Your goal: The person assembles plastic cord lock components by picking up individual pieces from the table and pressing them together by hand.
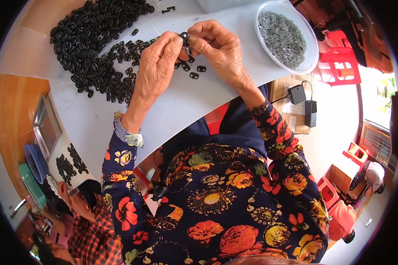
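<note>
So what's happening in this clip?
A person's left hand and right hand meet over a white table, holding a small black piece between them. Many similar pieces lie heaped to the left, with others scattered near the hands. To the right stands a round, translucent tub full of small greyish parts.
</note>
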